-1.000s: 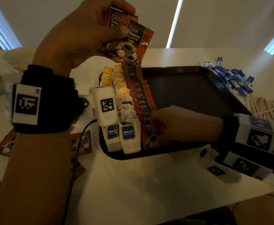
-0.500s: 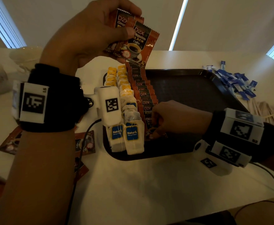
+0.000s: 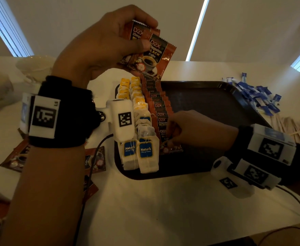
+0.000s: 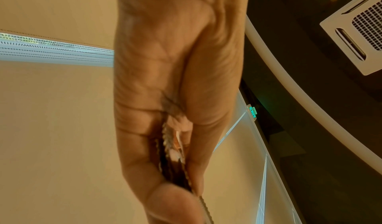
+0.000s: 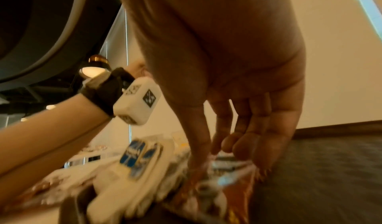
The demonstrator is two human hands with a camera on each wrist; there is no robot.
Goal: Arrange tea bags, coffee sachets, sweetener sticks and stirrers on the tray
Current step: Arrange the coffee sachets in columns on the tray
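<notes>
My left hand (image 3: 110, 45) is raised above the far end of the dark tray (image 3: 207, 103) and pinches two brown D2X coffee sachets (image 3: 156, 54); their serrated edges (image 4: 171, 145) show between thumb and fingers. On the tray's left side lie two rows of tea bags (image 3: 145, 153) and one overlapping row of coffee sachets (image 3: 159, 110). My right hand (image 3: 195, 128) is low over the near end of that row. Its thumb and forefinger pinch the nearest sachet (image 3: 170, 148), which looks blurred in the right wrist view (image 5: 231, 186).
Blue-and-white sweetener sticks (image 3: 255, 96) are heaped beyond the tray's right rim, with wooden stirrers (image 3: 296, 132) beside them. Loose coffee sachets (image 3: 96, 162) lie on the white table left of the tray. White cups (image 3: 35, 66) stand at the far left. The tray's right half is bare.
The right hand stays on the nearest sachet in the row, its wrist swung slightly. The left hand keeps its two sachets raised in about the same place.
</notes>
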